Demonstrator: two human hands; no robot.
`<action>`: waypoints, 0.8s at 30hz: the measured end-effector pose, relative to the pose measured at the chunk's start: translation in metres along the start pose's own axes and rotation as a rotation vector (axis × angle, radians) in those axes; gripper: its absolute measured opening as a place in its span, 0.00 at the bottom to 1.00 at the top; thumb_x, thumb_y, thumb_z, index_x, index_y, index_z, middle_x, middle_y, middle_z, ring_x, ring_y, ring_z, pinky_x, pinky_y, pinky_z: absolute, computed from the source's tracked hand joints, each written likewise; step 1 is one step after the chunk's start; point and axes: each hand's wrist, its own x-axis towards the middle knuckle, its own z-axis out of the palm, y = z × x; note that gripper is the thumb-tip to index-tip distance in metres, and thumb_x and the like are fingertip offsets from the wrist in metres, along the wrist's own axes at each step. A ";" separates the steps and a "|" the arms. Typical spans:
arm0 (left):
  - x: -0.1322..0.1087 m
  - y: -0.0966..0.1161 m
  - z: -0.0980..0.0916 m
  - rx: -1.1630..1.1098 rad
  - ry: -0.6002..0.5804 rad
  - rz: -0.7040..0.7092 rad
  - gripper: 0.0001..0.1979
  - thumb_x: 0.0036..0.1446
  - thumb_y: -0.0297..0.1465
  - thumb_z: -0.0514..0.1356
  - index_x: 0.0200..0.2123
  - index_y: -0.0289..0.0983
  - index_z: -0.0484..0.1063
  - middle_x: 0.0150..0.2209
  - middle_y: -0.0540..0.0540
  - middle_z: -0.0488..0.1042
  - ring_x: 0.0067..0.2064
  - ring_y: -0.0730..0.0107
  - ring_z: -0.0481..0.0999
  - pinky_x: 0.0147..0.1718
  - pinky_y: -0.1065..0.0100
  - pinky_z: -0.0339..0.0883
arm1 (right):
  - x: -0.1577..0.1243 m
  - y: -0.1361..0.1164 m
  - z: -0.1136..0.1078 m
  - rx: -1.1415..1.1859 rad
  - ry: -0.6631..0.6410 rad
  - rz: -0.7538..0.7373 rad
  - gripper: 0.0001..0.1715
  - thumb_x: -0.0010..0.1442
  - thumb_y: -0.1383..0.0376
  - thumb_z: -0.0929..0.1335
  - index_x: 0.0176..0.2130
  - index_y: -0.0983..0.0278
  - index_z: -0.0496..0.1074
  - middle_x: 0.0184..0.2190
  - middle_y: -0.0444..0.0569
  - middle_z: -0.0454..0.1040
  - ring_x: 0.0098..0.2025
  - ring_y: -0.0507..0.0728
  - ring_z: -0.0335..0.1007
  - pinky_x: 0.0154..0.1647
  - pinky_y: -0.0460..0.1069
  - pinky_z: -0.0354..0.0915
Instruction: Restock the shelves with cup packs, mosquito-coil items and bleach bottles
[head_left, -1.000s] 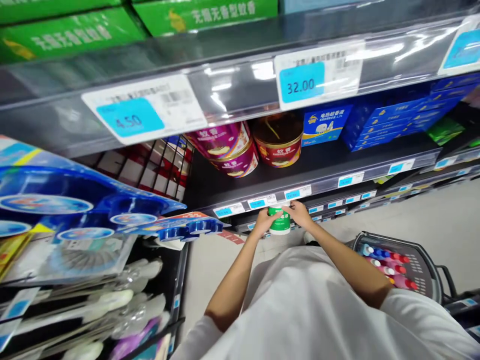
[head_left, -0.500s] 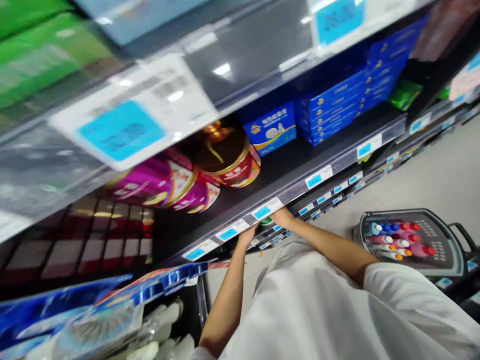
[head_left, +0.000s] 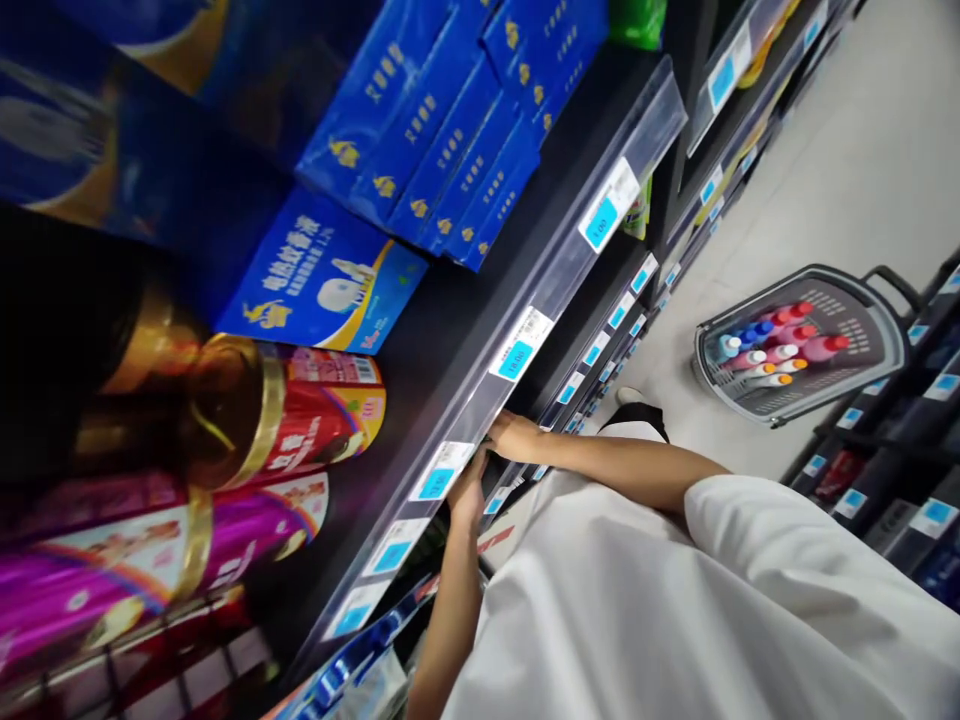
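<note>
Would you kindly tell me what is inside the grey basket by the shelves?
The grey basket holds bottles lying side by side, pink and white with red, blue and orange caps. Whatever lies beneath them is covered.

The left hand [head_left: 469,495] sits near 6 o'clock from the frame's centre, with the left forearm [head_left: 454,610] rising straight up from below. The right hand [head_left: 514,435] lies just beside it, the right forearm [head_left: 630,470] crossing in from 4 o'clock out of a white short sleeve [head_left: 750,540]. Neither hand's grip shows.
</note>
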 end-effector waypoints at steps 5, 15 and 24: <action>0.006 0.002 0.006 0.041 0.060 0.000 0.25 0.49 0.32 0.73 0.51 0.45 0.75 0.54 0.46 0.79 0.65 0.50 0.70 0.62 0.46 0.68 | -0.010 0.005 0.003 -0.047 -0.005 0.056 0.23 0.67 0.64 0.69 0.60 0.63 0.67 0.56 0.57 0.71 0.52 0.63 0.73 0.51 0.56 0.73; 0.012 -0.003 0.019 0.029 0.215 0.020 0.28 0.49 0.35 0.74 0.54 0.43 0.74 0.54 0.42 0.78 0.61 0.45 0.73 0.58 0.44 0.73 | -0.009 0.002 0.008 -0.065 0.005 0.045 0.17 0.69 0.65 0.67 0.55 0.67 0.69 0.58 0.60 0.71 0.56 0.64 0.71 0.55 0.56 0.71; 0.015 -0.011 0.024 -0.059 0.282 -0.014 0.27 0.50 0.30 0.74 0.53 0.37 0.73 0.52 0.38 0.79 0.58 0.47 0.77 0.59 0.45 0.72 | -0.005 -0.002 0.002 -0.088 -0.037 0.105 0.24 0.67 0.66 0.69 0.60 0.64 0.66 0.58 0.56 0.73 0.56 0.64 0.73 0.54 0.54 0.71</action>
